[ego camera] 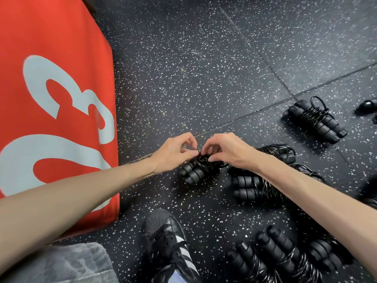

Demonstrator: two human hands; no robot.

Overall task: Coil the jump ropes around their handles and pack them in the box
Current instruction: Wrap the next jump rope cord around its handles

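Note:
A black jump rope [196, 170] lies on the speckled floor, its cord wound around its two foam handles. My left hand [177, 151] pinches the cord at the top of the bundle. My right hand [222, 151] pinches the same cord from the other side, fingers curled over the coil. Other coiled ropes lie nearby: one [248, 186] just right of my hands, one [317, 121] farther right, and several [283, 256] at the bottom right. No packing box is recognisable in view.
A large red padded block [51, 99] with grey numerals stands at the left. My black shoe [169, 242] with white stripes is at the bottom centre, a grey trouser knee [71, 264] beside it. Dark rubber floor [204, 68] stretches ahead.

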